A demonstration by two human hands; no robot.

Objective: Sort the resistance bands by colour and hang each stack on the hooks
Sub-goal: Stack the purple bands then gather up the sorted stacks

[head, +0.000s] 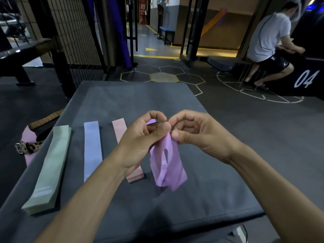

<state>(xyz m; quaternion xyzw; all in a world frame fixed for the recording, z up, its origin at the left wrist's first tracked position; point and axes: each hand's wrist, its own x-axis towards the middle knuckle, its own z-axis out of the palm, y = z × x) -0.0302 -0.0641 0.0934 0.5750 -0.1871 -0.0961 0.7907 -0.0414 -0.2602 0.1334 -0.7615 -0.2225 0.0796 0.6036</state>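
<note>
A purple resistance band [168, 165] hangs twisted above the dark grey table [201, 199]. My left hand [143, 137] and my right hand [198, 135] both pinch its top edge, thumbs almost touching. On the table lie flat stacks sorted by colour: a green stack [49, 169] at the left, a blue stack [92, 149] beside it, and a pink stack [121, 130] partly hidden under my left hand. A bit of another purple band [151, 121] shows behind my left fingers. No hooks are in view.
A leopard-print belt [29, 147] and a brown belt [45, 119] lie on a pink item at the table's left edge. A person [268, 41] sits at the far right beside a black box marked 04. A wire grid panel [77, 32] stands behind the table.
</note>
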